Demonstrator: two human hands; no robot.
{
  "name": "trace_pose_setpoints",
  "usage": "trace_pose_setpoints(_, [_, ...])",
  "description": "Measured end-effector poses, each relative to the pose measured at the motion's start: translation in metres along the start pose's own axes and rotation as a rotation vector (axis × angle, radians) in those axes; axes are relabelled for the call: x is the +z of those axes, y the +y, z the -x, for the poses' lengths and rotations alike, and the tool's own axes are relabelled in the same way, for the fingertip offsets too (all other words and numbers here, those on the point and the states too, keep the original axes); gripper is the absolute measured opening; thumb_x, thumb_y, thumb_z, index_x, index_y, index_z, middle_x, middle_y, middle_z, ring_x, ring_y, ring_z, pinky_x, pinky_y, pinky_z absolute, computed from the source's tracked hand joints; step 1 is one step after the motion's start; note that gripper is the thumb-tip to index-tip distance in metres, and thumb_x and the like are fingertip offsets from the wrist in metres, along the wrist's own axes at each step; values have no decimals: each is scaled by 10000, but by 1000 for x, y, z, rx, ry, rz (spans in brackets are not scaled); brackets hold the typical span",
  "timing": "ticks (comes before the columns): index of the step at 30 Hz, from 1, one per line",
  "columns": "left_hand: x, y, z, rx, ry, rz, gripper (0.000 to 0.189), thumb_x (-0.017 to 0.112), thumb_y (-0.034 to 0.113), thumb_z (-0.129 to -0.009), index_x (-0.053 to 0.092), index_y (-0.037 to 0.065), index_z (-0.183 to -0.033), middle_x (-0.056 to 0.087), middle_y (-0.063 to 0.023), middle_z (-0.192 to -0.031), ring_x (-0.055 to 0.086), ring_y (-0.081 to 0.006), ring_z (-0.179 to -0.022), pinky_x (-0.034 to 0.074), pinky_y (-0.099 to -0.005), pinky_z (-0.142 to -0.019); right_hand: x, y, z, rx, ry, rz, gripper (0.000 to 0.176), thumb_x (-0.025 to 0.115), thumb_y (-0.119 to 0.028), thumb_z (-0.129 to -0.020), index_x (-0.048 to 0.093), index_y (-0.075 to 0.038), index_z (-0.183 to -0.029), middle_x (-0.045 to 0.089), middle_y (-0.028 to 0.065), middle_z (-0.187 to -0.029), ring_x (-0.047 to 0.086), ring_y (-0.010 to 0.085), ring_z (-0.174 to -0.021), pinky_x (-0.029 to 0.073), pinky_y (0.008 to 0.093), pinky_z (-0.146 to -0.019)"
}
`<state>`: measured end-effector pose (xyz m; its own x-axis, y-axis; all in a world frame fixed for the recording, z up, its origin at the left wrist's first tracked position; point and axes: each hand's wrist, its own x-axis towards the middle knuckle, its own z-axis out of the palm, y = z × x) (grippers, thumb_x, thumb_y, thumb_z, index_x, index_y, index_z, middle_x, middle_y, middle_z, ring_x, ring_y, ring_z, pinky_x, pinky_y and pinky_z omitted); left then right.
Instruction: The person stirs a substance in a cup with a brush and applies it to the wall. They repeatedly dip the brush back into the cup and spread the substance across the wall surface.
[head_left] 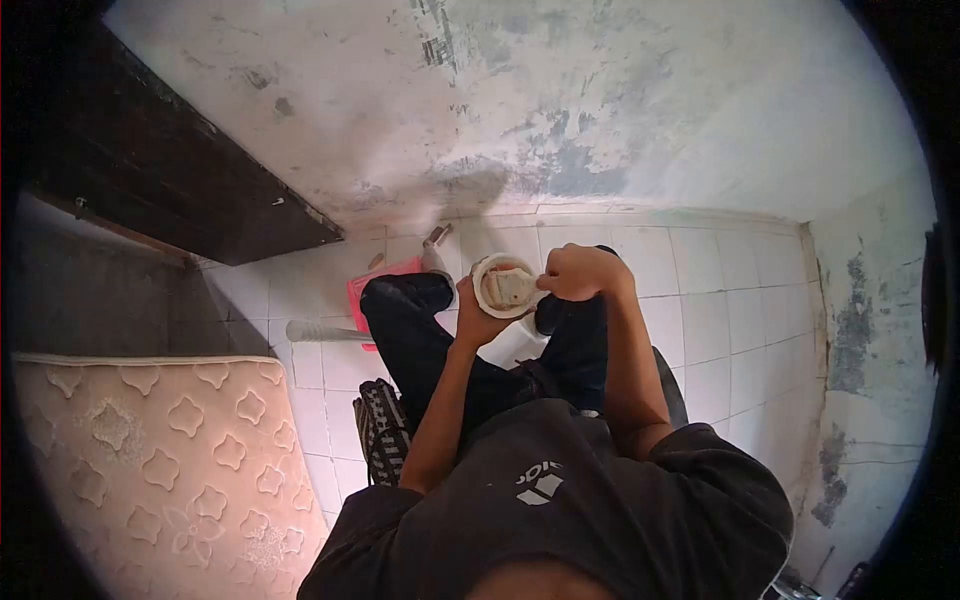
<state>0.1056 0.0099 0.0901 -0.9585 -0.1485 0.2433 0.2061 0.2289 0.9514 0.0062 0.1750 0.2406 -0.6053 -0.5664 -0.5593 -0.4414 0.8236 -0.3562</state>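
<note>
My left hand [482,318] is wrapped round a round white tub [480,293] from below and its left side, holding it up between my knees. Inside the tub lies a flat, pale-coated tool [512,289], with a bit of orange showing behind it. My right hand [582,273] is closed, its fingertips right at the tub's right rim where the tool's end comes out. The closed fingers hide most of the tool's handle, and I cannot tell its exact kind.
Past my left knee, a pink plastic thing [362,292] and a whitish rod [325,332] lie on the tiles. A patterned bag [382,430] sits beside my left thigh. The mattress [165,470] is at lower left, a dark door [170,150] beyond it. The patchy wall [560,130] stands ahead.
</note>
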Motion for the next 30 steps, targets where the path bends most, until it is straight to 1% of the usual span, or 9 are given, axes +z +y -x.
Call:
trace_pose_setpoints(6, [1,4,-2,15,33,3,771,941,264,-528,544,47,-1152,599,-84,-1086,592,-241,-1007,460,-385,-895,5,18,-11,-188,-26,-132,407,552,-336,-872,693,27,-756,656,142,-632,645,278,-619,501,388,-641])
trace_pose_setpoints(7, [1,8,-4,16,34,2,771,941,264,-528,544,47,-1152,599,-84,-1086,592,-241,-1007,460,-385,-895,2,17,-10,-190,-25,-131,407,552,-336,-872,693,27,-756,656,142,-632,645,278,-619,501,388,-641])
trace_pose_setpoints(9, [0,18,-6,-66,-46,221,757,942,228,-534,543,38,-1149,598,-81,-1087,597,-212,-1004,487,-362,-873,-4,15,-5,-157,-58,-164,410,549,-334,-882,685,28,-746,651,134,-623,624,273,-577,487,384,-608])
trace_pose_setpoints(12, [-1,25,-7,-88,-18,238,754,940,203,-539,537,32,-1152,603,-79,-1088,595,-192,-1009,492,-345,-880,-2,20,-10,-211,-49,-203,419,555,-350,-883,682,23,-741,643,137,-616,602,266,-536,477,374,-586])
trace_pose_setpoints(16, [2,-3,-5,-94,-29,155,755,937,216,-547,531,32,-1156,612,-95,-1075,602,-206,-998,487,-356,-878,-2,18,-7,-158,-23,-158,397,562,-341,-878,694,9,-745,651,155,-646,627,299,-594,489,393,-611])
trace_pose_setpoints(18, [3,-8,-8,-14,7,29,761,936,236,-546,526,35,-1155,616,-101,-1075,608,-226,-992,484,-373,-870,6,19,-6,-117,160,18,336,586,-323,-852,712,-21,-780,670,161,-711,650,335,-699,501,415,-647])
trace_pose_setpoints(21, [0,3,-11,33,67,66,751,935,254,-541,533,39,-1139,628,-102,-1052,620,-249,-966,481,-391,-855,-13,-3,21,11,207,38,254,607,-289,-817,730,-67,-833,683,153,-777,649,355,-784,507,438,-684])
trace_pose_setpoints(25, [-5,10,-17,44,34,3,733,934,265,-531,548,46,-1115,646,-96,-1019,635,-257,-939,480,-390,-848,-14,-17,34,14,309,74,216,637,-278,-779,725,-88,-834,677,138,-772,645,350,-774,506,440,-677])
trace_pose_setpoints(30, [-6,11,-20,46,97,80,711,932,279,-517,573,60,-1090,659,-77,-1001,645,-248,-926,481,-379,-832,1,-20,30,-44,493,187,163,663,-245,-733,694,-86,-751,651,123,-724,636,334,-754,502,461,-645])
